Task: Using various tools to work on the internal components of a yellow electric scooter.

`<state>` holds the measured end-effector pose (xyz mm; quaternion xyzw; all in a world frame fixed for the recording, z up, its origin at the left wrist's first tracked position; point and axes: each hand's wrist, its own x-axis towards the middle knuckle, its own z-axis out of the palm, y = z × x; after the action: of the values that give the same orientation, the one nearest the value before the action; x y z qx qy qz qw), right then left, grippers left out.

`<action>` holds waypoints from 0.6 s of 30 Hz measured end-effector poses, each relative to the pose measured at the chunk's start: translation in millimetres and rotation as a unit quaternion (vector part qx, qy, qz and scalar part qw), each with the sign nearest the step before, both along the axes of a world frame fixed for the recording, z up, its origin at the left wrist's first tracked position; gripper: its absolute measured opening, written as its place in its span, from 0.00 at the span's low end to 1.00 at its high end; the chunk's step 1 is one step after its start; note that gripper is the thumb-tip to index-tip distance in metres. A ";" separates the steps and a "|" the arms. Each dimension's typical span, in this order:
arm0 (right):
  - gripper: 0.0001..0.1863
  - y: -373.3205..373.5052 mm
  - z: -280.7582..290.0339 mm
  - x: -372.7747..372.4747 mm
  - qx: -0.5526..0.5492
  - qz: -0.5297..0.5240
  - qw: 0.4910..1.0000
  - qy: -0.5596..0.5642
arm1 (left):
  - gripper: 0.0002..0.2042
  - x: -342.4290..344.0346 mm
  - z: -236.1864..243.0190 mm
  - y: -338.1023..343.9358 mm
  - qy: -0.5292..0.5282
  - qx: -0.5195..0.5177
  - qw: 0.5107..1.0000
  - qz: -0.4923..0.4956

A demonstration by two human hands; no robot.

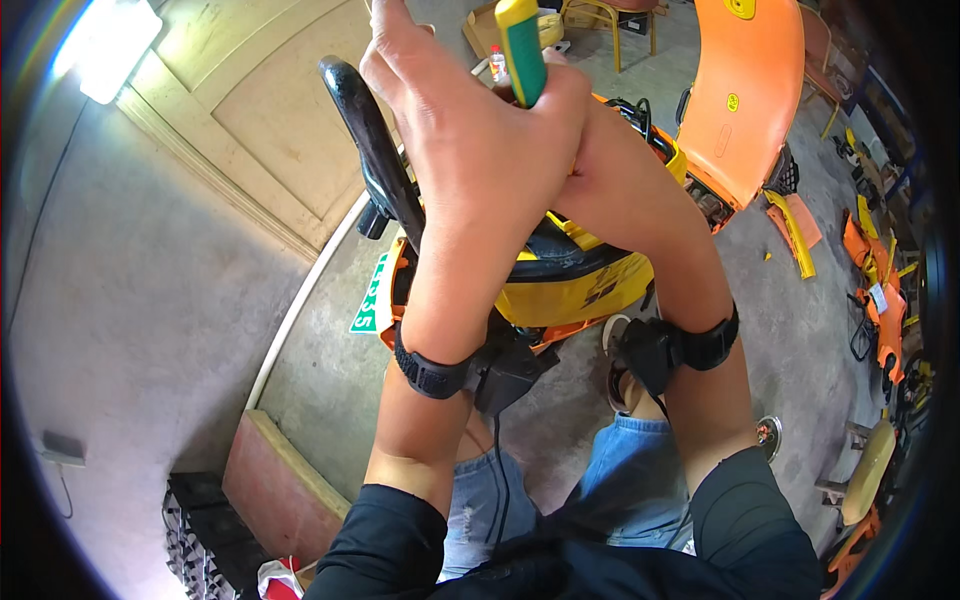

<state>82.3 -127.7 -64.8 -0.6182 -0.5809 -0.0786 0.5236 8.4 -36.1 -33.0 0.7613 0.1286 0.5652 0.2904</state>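
My left hand [470,150] is raised over the yellow-and-black body [565,295] of what looks like a scooter, its thumb beside a green-and-yellow tool handle [525,55], apparently gripping it. My right forearm [660,200] reaches up behind that hand; my right hand's fingers are hidden there. A curved black tubular bar [365,150] rises left of my hands, and a long orange seat [745,80] stands tilted up at the upper right. Black strapped devices sit on both my forearms. A green plate [370,305] shows at the vehicle's lower left.
Orange and yellow panels [800,235] and other parts [880,290] lie along the right. A pale door [250,110] and wall are at left, with a white pipe [290,320] along the floor and a board [280,480] below. A chair [610,10] and cardboard box [485,25] stand behind.
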 end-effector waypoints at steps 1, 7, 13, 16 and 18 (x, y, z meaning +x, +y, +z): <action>0.25 -0.5 0.2 0.3 0.009 0.004 1.000 0.000 | 0.45 -0.9 1.0 2.0 0.005 -0.002 1.000 -0.006; 0.36 -3.0 -0.2 -1.3 0.005 0.009 0.998 0.058 | 0.40 -5.8 5.6 6.0 0.007 -0.002 0.999 -0.054; 0.32 -1.5 4.1 -4.7 -0.059 0.039 0.992 0.107 | 0.36 -9.2 8.4 4.9 0.001 -0.029 0.992 -0.121; 0.31 -2.0 5.4 -5.1 -0.089 0.027 0.990 0.102 | 0.34 -8.6 9.1 9.0 -0.006 -0.028 0.989 -0.142; 0.30 -2.4 4.8 -4.6 -0.090 0.042 0.986 0.132 | 0.32 -8.8 8.6 11.3 -0.013 -0.026 0.988 -0.153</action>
<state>77.6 -130.1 -60.0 -0.6428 -0.5367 0.0786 0.5408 -0.5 -24.8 -24.4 0.7566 0.0212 0.5207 0.3948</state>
